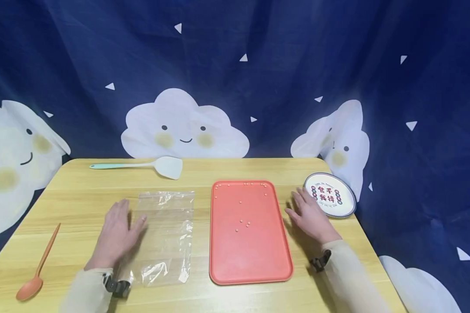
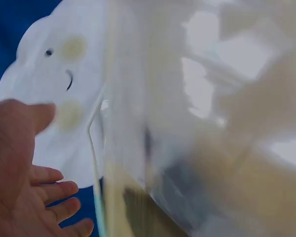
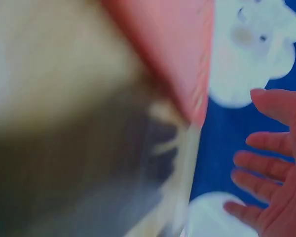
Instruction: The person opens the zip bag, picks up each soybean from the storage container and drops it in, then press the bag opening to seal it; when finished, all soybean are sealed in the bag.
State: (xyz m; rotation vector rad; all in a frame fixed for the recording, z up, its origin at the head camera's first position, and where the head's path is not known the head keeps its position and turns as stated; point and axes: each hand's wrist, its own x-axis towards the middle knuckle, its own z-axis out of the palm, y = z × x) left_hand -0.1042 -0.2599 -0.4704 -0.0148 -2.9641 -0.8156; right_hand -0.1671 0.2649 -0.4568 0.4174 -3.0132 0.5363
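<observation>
Tabletop (image 1: 203, 300) carries a coral tray (image 1: 250, 256) with tiny pale pellets (image 1: 248, 224) and, left of it, a clear zip bag (image 1: 165, 239). My left hand (image 1: 115, 234), fingers extended, is beside the bag, touching or not I can't tell; my outstretched right hand (image 1: 311, 218) is near the oval plate (image 1: 346, 204).

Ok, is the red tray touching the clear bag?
Apart. The head view shows it: a strip of bare wooden table runs between the clear bag and the red tray.
</observation>
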